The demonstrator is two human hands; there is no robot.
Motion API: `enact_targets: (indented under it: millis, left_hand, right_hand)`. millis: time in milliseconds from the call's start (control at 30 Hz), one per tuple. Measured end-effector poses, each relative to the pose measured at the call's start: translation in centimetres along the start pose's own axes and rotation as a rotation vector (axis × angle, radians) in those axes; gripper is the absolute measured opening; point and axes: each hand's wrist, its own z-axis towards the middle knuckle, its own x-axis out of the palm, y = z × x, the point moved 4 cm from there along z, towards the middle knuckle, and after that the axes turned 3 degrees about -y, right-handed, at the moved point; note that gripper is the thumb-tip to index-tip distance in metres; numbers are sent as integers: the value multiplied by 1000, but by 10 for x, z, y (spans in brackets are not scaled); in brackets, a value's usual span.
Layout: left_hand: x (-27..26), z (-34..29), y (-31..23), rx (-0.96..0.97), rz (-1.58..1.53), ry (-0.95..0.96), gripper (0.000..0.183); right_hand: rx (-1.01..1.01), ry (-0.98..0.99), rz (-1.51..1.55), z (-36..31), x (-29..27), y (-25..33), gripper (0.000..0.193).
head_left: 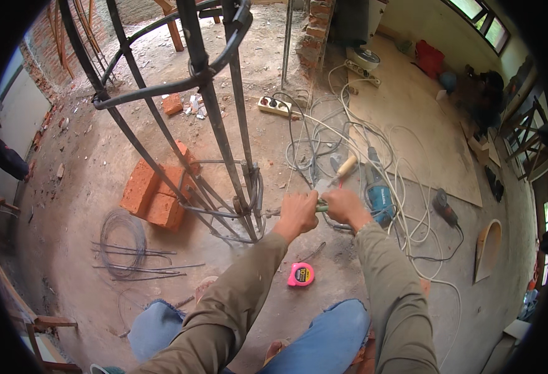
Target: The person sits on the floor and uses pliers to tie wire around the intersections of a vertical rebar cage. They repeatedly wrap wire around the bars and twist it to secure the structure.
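Green handle (322, 207) is above the floor (336, 274), well in from its walled right edge. Fingers of the left hand (299, 214) and right hand (345, 207) curl tightly round opposite ends, just beside the cage (216, 128); fingertips are mostly hidden.

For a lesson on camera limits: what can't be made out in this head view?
Head view:
Green item: mostly hidden by left hand and right hand.
Rod cage: top cut off by upper edge.
Person, far left: cut by dark rim.
Dark shape, upper right: too shadowed.
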Motion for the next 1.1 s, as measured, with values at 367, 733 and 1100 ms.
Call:
enact_targets:
  millis: [367, 733, 1100]
  left_hand:
    - [44, -36, -12, 218, 80, 46, 19]
    - [90, -122, -36, -549, -1098, -60, 32]
    - [120, -135, -43, -702, -1393, 23, 21]
  right_hand:
    - [146, 184, 101, -74, 12, 15, 48]
    - [629, 175, 1385, -193, 106, 5, 37]
    - [448, -15, 1326, -208, 130, 25, 59]
